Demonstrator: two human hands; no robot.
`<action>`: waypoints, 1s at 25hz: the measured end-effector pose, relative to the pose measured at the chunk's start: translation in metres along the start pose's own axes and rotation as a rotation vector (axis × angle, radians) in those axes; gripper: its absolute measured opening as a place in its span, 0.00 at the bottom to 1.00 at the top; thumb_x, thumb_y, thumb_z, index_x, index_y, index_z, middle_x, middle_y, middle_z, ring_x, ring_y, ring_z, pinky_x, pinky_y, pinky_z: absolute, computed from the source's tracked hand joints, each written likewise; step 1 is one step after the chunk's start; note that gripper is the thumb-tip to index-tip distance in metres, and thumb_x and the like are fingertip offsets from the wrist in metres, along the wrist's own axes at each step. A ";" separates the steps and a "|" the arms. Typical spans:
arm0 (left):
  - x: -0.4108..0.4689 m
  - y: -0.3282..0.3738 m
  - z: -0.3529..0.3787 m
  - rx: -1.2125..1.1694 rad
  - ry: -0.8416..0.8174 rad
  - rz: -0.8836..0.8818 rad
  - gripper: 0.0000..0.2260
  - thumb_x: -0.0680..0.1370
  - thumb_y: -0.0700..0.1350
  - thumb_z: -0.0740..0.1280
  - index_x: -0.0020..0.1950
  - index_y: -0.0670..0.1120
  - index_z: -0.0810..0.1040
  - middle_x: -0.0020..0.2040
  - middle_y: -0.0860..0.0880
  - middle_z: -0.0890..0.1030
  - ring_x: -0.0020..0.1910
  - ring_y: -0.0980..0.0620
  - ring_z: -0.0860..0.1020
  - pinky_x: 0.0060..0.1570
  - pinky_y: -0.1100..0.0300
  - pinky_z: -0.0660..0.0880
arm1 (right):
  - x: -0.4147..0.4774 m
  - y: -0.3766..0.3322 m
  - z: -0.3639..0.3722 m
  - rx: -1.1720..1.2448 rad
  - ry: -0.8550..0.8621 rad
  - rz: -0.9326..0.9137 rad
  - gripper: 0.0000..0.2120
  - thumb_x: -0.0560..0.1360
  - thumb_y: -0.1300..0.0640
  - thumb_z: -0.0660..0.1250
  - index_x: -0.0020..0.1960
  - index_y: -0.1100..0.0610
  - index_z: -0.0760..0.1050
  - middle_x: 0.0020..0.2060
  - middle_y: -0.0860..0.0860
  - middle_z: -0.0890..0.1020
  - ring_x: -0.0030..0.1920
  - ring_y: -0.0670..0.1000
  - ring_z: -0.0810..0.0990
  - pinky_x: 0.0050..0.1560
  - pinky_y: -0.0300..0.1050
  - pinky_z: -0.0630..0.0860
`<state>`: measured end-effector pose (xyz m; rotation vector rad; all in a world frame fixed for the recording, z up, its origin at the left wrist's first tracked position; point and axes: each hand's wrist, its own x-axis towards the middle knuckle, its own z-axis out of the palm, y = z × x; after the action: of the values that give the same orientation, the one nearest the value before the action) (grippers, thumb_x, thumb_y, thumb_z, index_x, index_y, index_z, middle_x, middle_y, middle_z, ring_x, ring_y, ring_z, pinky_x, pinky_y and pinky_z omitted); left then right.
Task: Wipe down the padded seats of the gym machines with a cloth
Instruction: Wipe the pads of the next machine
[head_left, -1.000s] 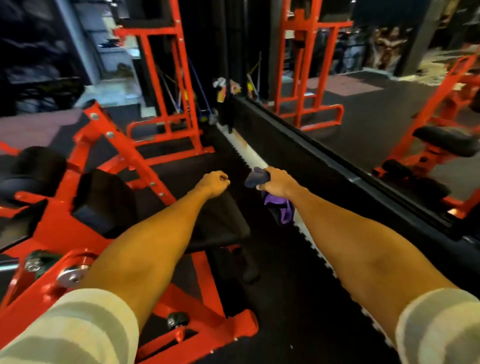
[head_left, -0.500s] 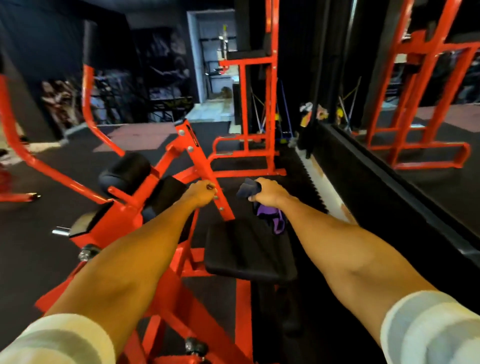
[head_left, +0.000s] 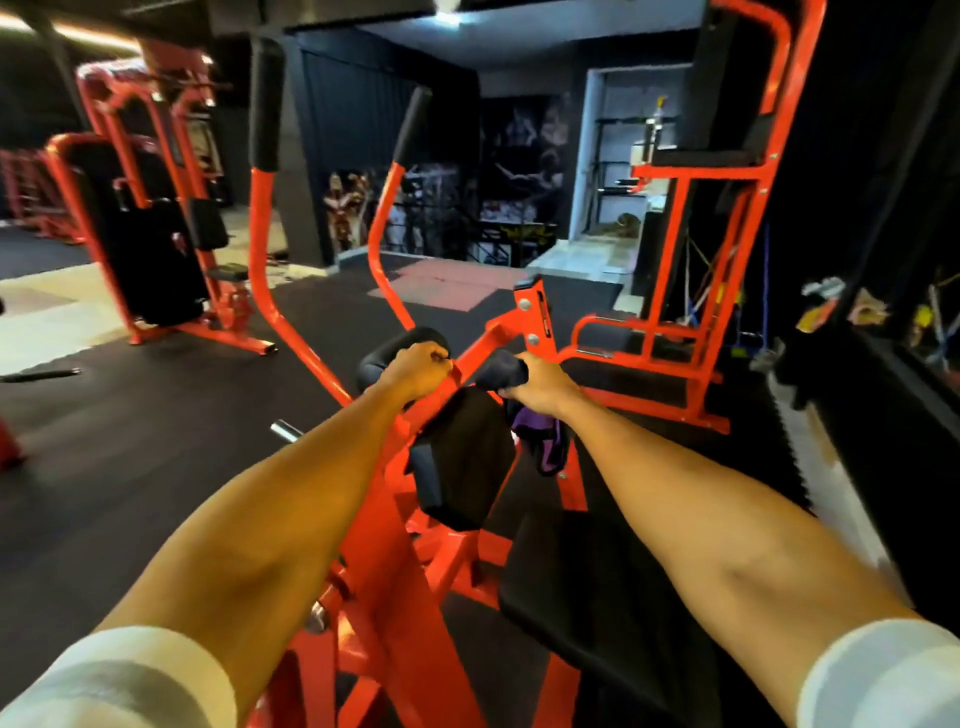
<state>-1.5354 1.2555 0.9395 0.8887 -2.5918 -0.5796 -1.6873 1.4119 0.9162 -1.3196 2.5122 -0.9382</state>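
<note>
A red-framed gym machine stands right in front of me. Its black padded seat (head_left: 587, 587) lies low at centre right, and a black chest pad (head_left: 462, 467) stands tilted above it. My right hand (head_left: 540, 384) grips a dark blue and purple cloth (head_left: 540, 441), which hangs down beside the chest pad's upper right corner. My left hand (head_left: 421, 366) is curled into a fist just above the pad's top, in front of a black roller pad (head_left: 384, 358); I see nothing in it.
Two red lever arms with black grips (head_left: 265, 135) rise behind the machine. Another red machine with a black seat (head_left: 228, 271) stands at the far left. A red rack (head_left: 691, 291) is at the right, next to a dark wall. The floor is black rubber matting.
My view has swung left and up, so the machine now sits centred. Both hands have stayed stretched out ahead, the right one still holding the cloth, now up beside the chest pad.
</note>
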 end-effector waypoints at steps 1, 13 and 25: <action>0.007 -0.008 -0.006 -0.025 0.027 -0.036 0.13 0.82 0.45 0.64 0.63 0.45 0.83 0.65 0.41 0.81 0.65 0.37 0.76 0.66 0.47 0.72 | 0.014 -0.006 0.009 0.022 -0.007 -0.010 0.27 0.73 0.49 0.77 0.67 0.56 0.73 0.63 0.57 0.81 0.63 0.60 0.79 0.55 0.50 0.75; 0.061 -0.063 -0.004 -0.038 0.161 -0.400 0.14 0.81 0.47 0.65 0.66 0.48 0.80 0.63 0.43 0.82 0.61 0.41 0.79 0.62 0.49 0.75 | 0.150 -0.007 0.092 0.267 -0.148 -0.228 0.26 0.69 0.54 0.79 0.62 0.56 0.72 0.57 0.55 0.80 0.57 0.55 0.80 0.56 0.52 0.77; 0.127 -0.136 0.022 -0.171 0.113 -0.586 0.15 0.80 0.43 0.61 0.66 0.49 0.77 0.59 0.48 0.79 0.58 0.45 0.78 0.53 0.56 0.74 | 0.161 -0.060 0.203 0.211 0.131 -0.154 0.35 0.76 0.30 0.56 0.79 0.45 0.62 0.77 0.54 0.64 0.77 0.60 0.61 0.73 0.61 0.62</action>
<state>-1.5717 1.0813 0.8789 1.5762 -2.1246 -0.8546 -1.6607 1.1678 0.8151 -1.4417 2.3464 -1.3224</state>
